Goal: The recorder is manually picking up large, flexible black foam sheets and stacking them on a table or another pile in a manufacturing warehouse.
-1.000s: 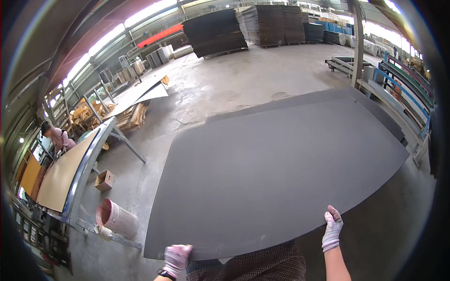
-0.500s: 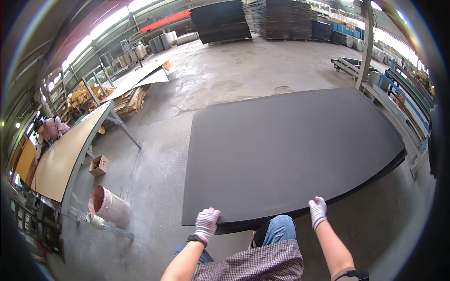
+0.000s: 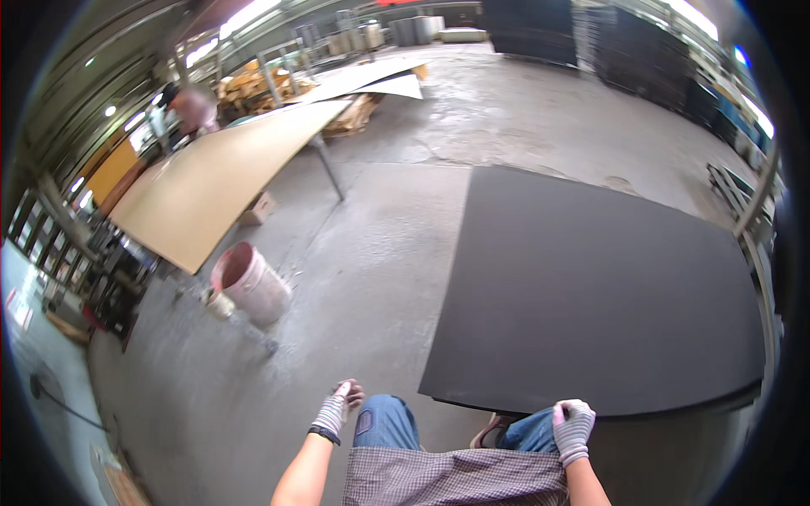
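A large black sheet [image 3: 607, 295] lies flat at the right, with further dark layers showing under its front edge. My right hand [image 3: 575, 428], in a striped knit glove with bare-looking fingertips, is curled closed at that front edge. It overlaps the edge in the picture, so I cannot tell whether it touches; nothing shows in its fingers. My left hand [image 3: 339, 406], gloved alike, hangs over the floor left of the sheet's near corner. Its fingers are loosely curled in, with nothing seen in them. Under the hands are my checked apron and jeans.
Left of me stands a dirty pinkish bucket [image 3: 253, 287]. Beyond it, a tan board [image 3: 228, 173] lies on a metal-legged table, with another person [image 3: 190, 110] behind it. A cardboard box [image 3: 258, 209] sits by the table. Dark stacks [image 3: 531, 34] rise at the back; a post [image 3: 759, 194] stands right.
My view has turned left, so the black sheet sits farther right. My left hand has moved off the sheet's near left corner. My right hand has come closer to my body.
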`<state>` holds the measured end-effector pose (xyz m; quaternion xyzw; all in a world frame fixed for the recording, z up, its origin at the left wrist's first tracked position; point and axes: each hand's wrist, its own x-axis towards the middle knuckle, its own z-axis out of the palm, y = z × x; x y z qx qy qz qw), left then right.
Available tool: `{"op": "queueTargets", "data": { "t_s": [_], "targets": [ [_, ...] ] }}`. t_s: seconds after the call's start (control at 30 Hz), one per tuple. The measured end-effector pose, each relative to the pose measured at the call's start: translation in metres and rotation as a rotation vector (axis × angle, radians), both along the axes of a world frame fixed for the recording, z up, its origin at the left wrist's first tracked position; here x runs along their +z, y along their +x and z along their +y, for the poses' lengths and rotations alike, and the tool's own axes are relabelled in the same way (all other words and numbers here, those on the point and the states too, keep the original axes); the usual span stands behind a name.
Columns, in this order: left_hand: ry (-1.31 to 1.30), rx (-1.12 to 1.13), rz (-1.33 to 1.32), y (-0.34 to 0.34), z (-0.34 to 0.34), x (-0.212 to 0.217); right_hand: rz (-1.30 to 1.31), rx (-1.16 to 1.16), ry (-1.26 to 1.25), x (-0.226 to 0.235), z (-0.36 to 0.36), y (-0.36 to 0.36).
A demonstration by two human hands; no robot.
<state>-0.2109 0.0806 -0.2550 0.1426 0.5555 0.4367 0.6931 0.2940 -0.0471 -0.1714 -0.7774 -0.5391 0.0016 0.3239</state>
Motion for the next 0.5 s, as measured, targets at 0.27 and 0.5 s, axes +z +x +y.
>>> {"op": "queueTargets", "data": {
  "t_s": [0.27,0.5],
  "targets": [
    [0.134,0.491,-0.021,-0.154,0.010,-0.005,-0.026,-0.031,0.008,-0.016,0.009,-0.002],
    [0.514,0.716,0.139,-0.210,0.173,0.154,0.048,-0.057,-0.030,-0.030,0.003,0.004]
  ]
}}
